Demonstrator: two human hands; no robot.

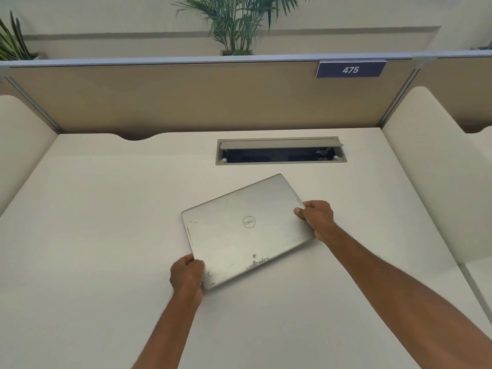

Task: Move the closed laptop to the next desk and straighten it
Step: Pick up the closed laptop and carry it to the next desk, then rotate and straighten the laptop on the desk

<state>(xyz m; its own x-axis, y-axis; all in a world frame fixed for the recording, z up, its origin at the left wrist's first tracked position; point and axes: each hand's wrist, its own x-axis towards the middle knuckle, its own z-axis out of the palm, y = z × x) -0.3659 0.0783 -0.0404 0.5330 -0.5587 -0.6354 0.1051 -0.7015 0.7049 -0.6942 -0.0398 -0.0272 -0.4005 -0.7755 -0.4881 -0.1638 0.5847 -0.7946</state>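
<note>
Partly hidden fingers of left hand (187, 275) and right hand (316, 218) clamped on skewed closed laptop (246, 231), lid marked Dell, partition sign (351, 69) reads 475, cable tray (281, 151) interior dark.

Showing here are one closed Dell laptop (247, 230), two hands (187, 275) (318, 218), one desk (106, 235), one open cable tray (281, 151), one number sign (351, 69), two potted palms (237, 22) (12, 41).

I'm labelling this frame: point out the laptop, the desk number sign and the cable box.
laptop (247, 230): head view, lid centre by the logo.
desk number sign (351, 69): head view, on the digits.
cable box (279, 155): head view, dark opening.
</note>
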